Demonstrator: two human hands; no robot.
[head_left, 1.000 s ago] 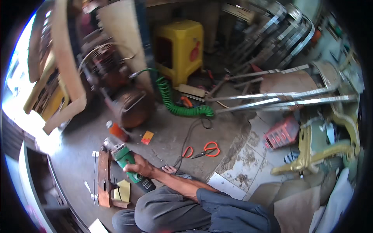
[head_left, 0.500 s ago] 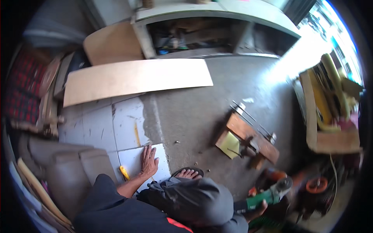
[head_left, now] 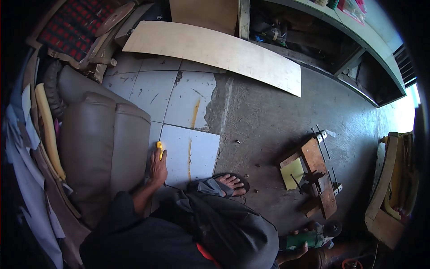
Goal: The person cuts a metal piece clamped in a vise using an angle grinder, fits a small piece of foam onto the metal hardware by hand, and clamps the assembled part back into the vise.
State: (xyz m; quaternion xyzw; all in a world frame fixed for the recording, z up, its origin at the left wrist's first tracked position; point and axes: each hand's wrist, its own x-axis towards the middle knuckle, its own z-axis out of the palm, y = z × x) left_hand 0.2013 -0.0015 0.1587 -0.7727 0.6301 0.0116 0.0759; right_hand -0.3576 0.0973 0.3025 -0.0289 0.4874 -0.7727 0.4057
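Note:
My left hand (head_left: 157,170) is down at the tiles, its fingers closed around a small yellow tool (head_left: 159,146). Most of that tool is covered by the fingers, so its exact kind does not show. At lower right, my right hand (head_left: 301,248) grips a green angle grinder (head_left: 309,239) by its body. The grinder's disc end points right, above dark equipment. Right of my sandalled foot (head_left: 230,181) lies a wooden clamping jig (head_left: 316,163) with metal rods and a yellowish square piece (head_left: 291,173) against it.
A brown padded cushion (head_left: 92,157) lies left of my arm. A long pale board (head_left: 210,51) spans the far floor before a low shelf unit (head_left: 309,56). A wooden box (head_left: 386,197) stands at right. Small bits lie on the concrete (head_left: 255,116).
My left hand has gone from resting flat on the tile to closing on the yellow tool. The view has turned. The grinder stays in my right hand.

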